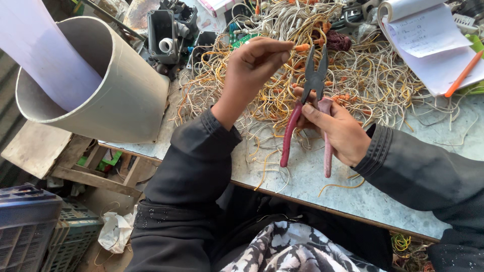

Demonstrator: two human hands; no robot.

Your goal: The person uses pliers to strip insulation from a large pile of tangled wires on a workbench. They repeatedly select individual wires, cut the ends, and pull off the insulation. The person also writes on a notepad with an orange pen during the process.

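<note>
My right hand (337, 130) grips a pair of pliers (313, 80) with worn pink-red handles, jaws apart and pointing away from me. My left hand (252, 63) is raised just left of the jaws, fingertips pinched on a thin wire with an orange end (301, 48) that reaches toward the plier jaws. Both hands hover over a tangled heap of thin white and yellow wires (363, 75) spread on the grey tabletop (353, 191). Dark sleeves cover both my forearms.
A large grey pipe section (116, 95) lies at the table's left end. Dark plastic housings (164, 32) sit behind it. An open notebook (433, 45) with an orange pen (464, 74) lies at the far right. Crates (30, 226) stand on the floor at lower left.
</note>
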